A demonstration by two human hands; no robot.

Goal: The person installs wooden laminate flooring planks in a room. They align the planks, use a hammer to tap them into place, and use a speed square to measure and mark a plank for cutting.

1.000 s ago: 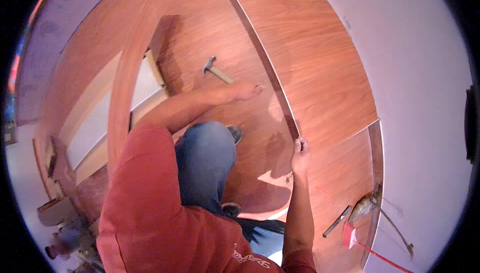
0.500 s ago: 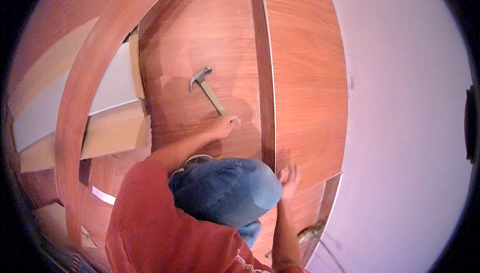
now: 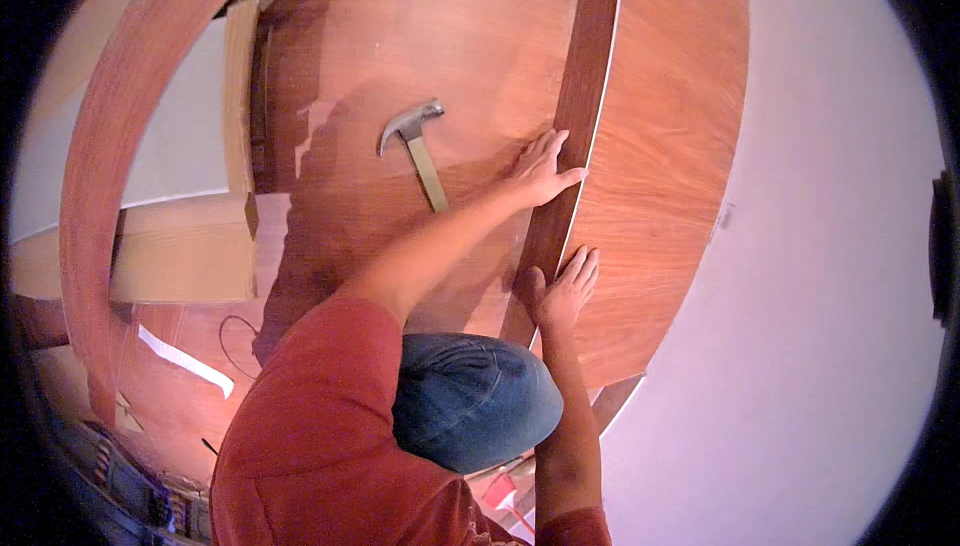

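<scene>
Now your left hand (image 3: pixel 545 174) has moved from beside the hammer (image 3: pixel 423 161) to the strip (image 3: pixel 588 41) along the panel (image 3: pixel 665 136). Your right hand (image 3: pixel 566 298) touches it nearer you; both have spread fingers, gripping nothing.

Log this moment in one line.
left hand: open, at dark strip | right hand: open, at strip, nearer knee | hammer: lying left of strip
</scene>
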